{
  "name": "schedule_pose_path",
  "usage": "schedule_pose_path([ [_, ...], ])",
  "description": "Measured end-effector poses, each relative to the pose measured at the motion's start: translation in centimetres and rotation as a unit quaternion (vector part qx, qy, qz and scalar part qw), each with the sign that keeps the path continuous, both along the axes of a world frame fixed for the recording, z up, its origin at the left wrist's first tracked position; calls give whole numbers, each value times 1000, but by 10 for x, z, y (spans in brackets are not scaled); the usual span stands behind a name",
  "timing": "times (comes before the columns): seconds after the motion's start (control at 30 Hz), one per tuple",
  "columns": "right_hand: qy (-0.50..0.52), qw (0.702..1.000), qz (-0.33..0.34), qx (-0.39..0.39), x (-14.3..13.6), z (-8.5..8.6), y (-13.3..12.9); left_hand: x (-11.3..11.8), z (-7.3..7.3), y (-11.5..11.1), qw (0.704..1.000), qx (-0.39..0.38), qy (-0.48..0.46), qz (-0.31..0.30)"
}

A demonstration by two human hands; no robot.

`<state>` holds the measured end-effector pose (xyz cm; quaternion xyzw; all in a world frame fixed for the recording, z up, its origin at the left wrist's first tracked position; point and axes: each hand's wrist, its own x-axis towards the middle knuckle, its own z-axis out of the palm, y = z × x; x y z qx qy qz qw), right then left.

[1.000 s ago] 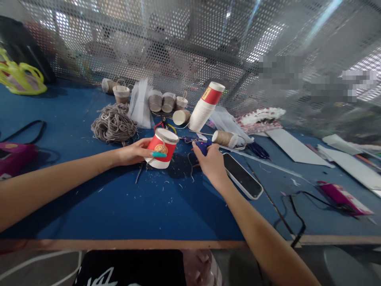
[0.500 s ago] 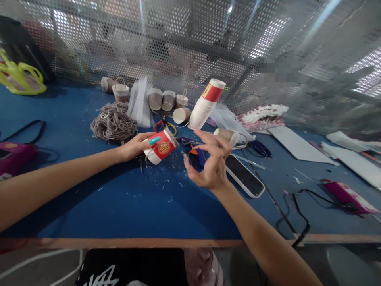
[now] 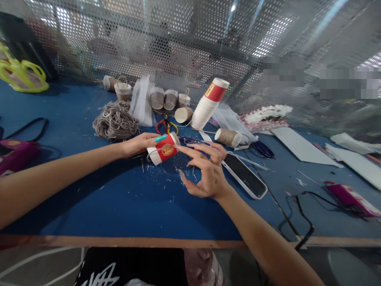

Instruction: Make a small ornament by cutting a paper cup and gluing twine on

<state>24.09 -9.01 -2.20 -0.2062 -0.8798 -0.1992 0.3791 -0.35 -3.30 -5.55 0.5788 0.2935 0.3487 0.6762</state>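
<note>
My left hand (image 3: 138, 145) grips a red and white paper cup (image 3: 167, 149) with a gold emblem, its teal-nailed thumb across the side. The cup lies tilted, with its mouth toward the upper right. A grey cord (image 3: 152, 152) crosses its white lower part. Close to the cup's right side is my right hand (image 3: 208, 171), fingers spread and nothing visibly held. Its index fingertip reaches the cup's rim; whether it touches, I cannot tell. Behind the cup lie scissors (image 3: 162, 126) with red and yellow handles and a bundle of grey cord (image 3: 115, 121).
A leaning stack of paper cups (image 3: 206, 109) stands at the back, beside several cord-wrapped cups (image 3: 157, 98). Right of my hand are a phone (image 3: 245, 176) and another wrapped cup (image 3: 224, 137). A perforated metal screen (image 3: 178, 51) borders the table's far side.
My right hand has brought its extended index finger left toward the cup's rim. The cup stays in my left hand, almost unmoved. The whole view has shifted slightly.
</note>
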Motion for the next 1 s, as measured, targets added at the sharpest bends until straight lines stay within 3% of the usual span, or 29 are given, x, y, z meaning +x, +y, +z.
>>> schedule_pose_path([
  [0.27,36,998,41,31,3,-1,0,-1,-14,10,1000,8,7,-11],
  [0.5,-17,1000,-19,-18,0,0,1,-8,-14,14,999,10,37,-24],
  [1.0,1,999,41,-2,4,0,0,-7,-8,11,998,-13,61,-15],
])
